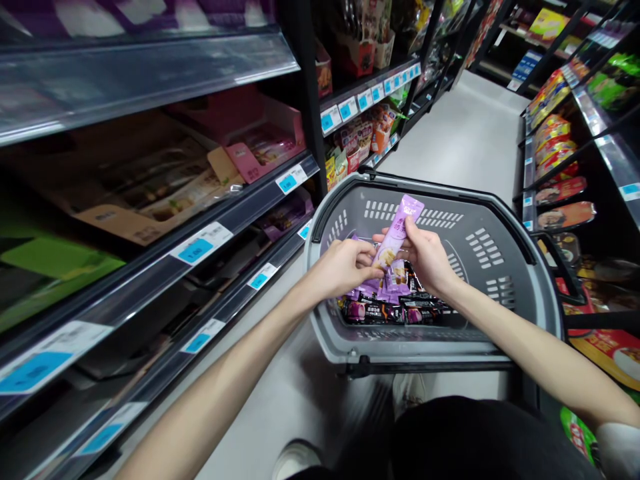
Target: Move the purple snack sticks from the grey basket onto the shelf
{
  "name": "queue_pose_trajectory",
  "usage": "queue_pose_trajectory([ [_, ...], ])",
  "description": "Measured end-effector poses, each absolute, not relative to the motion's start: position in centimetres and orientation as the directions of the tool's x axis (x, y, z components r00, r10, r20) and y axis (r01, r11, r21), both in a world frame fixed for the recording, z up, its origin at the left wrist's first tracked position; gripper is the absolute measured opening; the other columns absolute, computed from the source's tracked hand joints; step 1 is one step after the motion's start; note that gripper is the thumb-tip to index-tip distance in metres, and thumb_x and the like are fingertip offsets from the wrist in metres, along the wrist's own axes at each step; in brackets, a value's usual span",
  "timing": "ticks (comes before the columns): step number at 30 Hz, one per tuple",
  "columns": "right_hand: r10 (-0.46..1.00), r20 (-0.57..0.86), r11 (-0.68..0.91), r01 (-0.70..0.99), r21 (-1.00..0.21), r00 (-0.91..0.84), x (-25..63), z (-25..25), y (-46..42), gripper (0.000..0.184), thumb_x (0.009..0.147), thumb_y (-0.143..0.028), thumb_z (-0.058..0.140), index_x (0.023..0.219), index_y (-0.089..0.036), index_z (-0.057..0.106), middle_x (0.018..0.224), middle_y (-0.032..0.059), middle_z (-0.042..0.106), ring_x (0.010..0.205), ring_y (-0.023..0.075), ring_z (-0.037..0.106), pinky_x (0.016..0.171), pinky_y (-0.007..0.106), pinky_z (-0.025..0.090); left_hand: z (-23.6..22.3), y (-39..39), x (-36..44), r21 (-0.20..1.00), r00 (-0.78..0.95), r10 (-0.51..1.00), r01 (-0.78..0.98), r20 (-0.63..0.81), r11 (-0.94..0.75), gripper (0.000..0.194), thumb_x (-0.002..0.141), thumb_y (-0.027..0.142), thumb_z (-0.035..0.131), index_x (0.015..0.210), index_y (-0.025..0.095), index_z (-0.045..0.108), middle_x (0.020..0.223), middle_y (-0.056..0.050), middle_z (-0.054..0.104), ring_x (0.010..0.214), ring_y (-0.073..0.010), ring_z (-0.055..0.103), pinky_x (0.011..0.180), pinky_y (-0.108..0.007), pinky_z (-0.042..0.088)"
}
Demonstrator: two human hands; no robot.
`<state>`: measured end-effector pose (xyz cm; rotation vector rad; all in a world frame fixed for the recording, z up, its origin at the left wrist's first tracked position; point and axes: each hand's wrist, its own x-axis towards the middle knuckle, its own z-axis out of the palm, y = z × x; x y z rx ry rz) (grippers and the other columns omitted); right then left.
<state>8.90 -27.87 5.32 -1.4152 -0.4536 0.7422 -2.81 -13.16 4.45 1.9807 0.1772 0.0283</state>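
Note:
A slim light-purple snack packet (393,243) is held tilted over the shopping basket, its printed face toward me. My left hand (350,267) pinches its lower end. Near the upper end, the thumb of my right hand (427,253) presses on the front, with the fingers behind. Below both hands is the grey plastic shopping basket (500,340), with slotted walls and a black handle. Inside lie more purple packets (399,283) and several black packets (373,313), partly hidden by my hands.
Shelves on my left carry blue-and-white price tags (201,244), an open pink box (265,148) of packets and a beige box (170,207). Packaged foods (555,150) fill the right-hand shelves, close to the basket. Pale aisle floor (467,120) stretches ahead. A shoe (297,460) shows below.

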Motion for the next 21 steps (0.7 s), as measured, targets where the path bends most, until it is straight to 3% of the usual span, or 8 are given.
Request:
queue_pose_trajectory([
  [9,0.698,-0.167,-0.02,-0.214,-0.977,0.697,9.0,5.5,-27.8,0.056,0.081,-0.075,0.069,0.087,-0.02,0.078,0.094,0.0121,0.082,0.1,0.0289,0.076,0.076,0.038,0.062,5.1,-13.6,-2.7,0.918,0.981,0.174,0.146,-0.087,-0.368,0.005,0.079,0.015,0.075,0.08,0.019,0.071,0.078,-0.002,0.079,0.077,-0.0195,0.077,0.07,-0.03,0.056],
  [14,0.682,-0.153,0.011,-0.22,-0.976,0.715,9.2,5.7,-27.8,0.052,0.083,-0.07,0.069,0.09,-0.019,0.077,0.094,0.0122,0.081,0.097,0.0277,0.076,0.074,0.037,0.062,5.0,-13.6,-2.8,0.876,0.983,0.184,0.074,0.017,-0.477,0.007,0.083,0.019,0.073,0.09,0.019,0.074,0.083,-0.001,0.079,0.078,-0.018,0.074,0.074,-0.03,0.053],
  [17,0.675,-0.136,0.05,-0.228,-0.972,0.725,9.7,5.8,-27.8,0.05,0.083,-0.069,0.07,0.089,-0.02,0.075,0.094,0.0109,0.081,0.091,0.0255,0.076,0.07,0.035,0.061,5.3,-13.8,-2.8,0.818,0.964,0.238,0.038,0.122,-0.574,0.018,0.093,0.026,0.063,0.106,0.018,0.073,0.088,-0.002,0.077,0.077,-0.0172,0.07,0.075,-0.03,0.051],
  [21,0.67,-0.166,0.044,-0.262,-0.964,0.724,11.2,5.9,-27.8,0.041,0.085,-0.062,0.072,0.088,-0.021,0.075,0.093,0.008,0.081,0.078,0.0196,0.075,0.063,0.03,0.058,6.2,-12.7,-3.7,0.778,0.867,0.426,0.073,0.26,-0.624,0.033,0.104,0.03,0.04,0.127,0.019,0.06,0.085,-0.002,0.071,0.071,-0.0172,0.064,0.071,-0.031,0.05],
])
